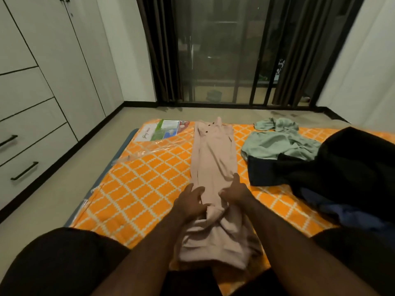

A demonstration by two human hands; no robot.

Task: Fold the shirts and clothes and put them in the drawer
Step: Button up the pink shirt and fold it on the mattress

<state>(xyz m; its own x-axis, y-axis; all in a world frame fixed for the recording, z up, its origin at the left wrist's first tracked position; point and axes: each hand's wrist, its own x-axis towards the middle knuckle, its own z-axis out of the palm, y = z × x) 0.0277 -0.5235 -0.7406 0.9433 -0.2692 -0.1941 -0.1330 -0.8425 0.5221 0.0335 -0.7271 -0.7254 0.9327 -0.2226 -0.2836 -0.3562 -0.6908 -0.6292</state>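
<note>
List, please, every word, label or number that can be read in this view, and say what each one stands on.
Cursive brand line on the orange corner of the packaging sheet under clear plastic at the mattress's far left corner: too blurred to read.
Small print on its green and white panels: too small to read.
No other text shows.

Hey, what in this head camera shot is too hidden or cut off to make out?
- Head view: the dark clothes pile is too dark to separate into garments, and runs off the right edge.
- Near end of the pink garment: bunched under the left hand and right hand.
- Drawers: cut off by the left edge.
</note>
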